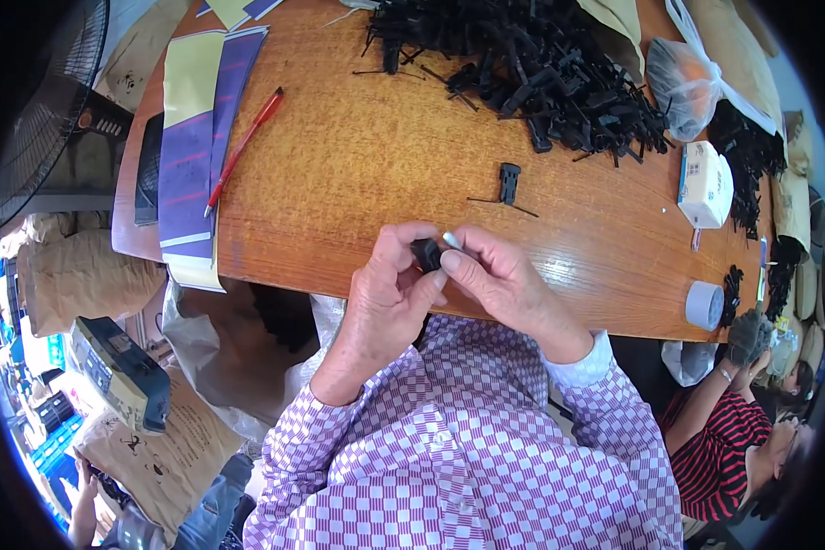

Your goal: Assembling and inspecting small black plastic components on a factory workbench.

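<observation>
Near the table's front edge, my left hand point(385, 284) is closed on a small black plastic part point(424, 254), pinched between thumb and fingers. Beside it, my right hand point(504, 280) pinches a slim thing with a pale, whitish tip point(451, 240); the rest of it is hidden by my fingers. The pale tip is close to the black part, and I cannot tell whether they touch. Beyond my hands, a single black plastic piece point(509, 183) with thin arms lies on the table. A large heap of similar black pieces point(559, 82) covers the far right.
Left on the wooden table point(339, 174) are purple and yellow papers point(188, 151) and a red pen point(246, 151). At right stand a white tissue pack point(704, 188), a tape roll point(704, 305) and a plastic bag point(683, 87). A fan point(50, 110) is left; a person in stripes point(720, 449) sits right.
</observation>
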